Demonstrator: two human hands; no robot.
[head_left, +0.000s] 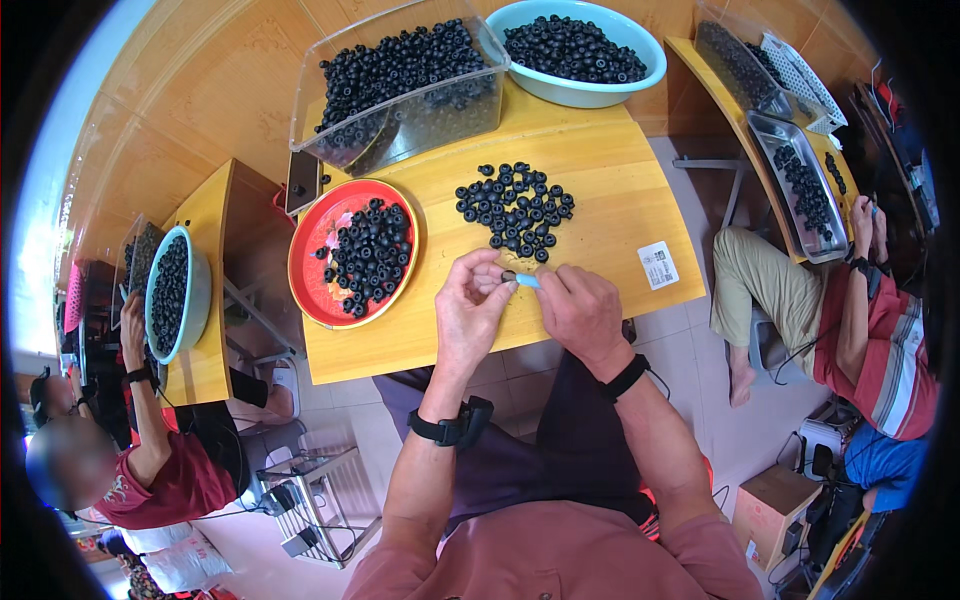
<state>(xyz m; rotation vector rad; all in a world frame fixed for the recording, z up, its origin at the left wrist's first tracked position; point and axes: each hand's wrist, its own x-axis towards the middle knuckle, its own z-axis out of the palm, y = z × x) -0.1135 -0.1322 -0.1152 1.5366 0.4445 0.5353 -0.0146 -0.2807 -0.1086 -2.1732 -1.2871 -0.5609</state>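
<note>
Over the near edge of a yellow wooden table (620, 200), my two hands meet. My left hand (468, 312) pinches a small round black part (509, 276) between thumb and fingers. Closed around a small tool with a light-blue handle (527, 281), my right hand (585, 310) brings it against that part; its tip is too small to make out. Just beyond my hands lies a loose pile of black ring-shaped parts (515, 205), each with a hole. To the left of it, a red round tray (312, 285) holds more of them.
At the table's back stand a clear plastic bin (400, 140) and a light-blue basin (580, 95), both full of black parts. A white label (658, 265) is stuck near the right edge. Other people work at tables on both sides, beside another basin (198, 300) and a metal tray (830, 250).
</note>
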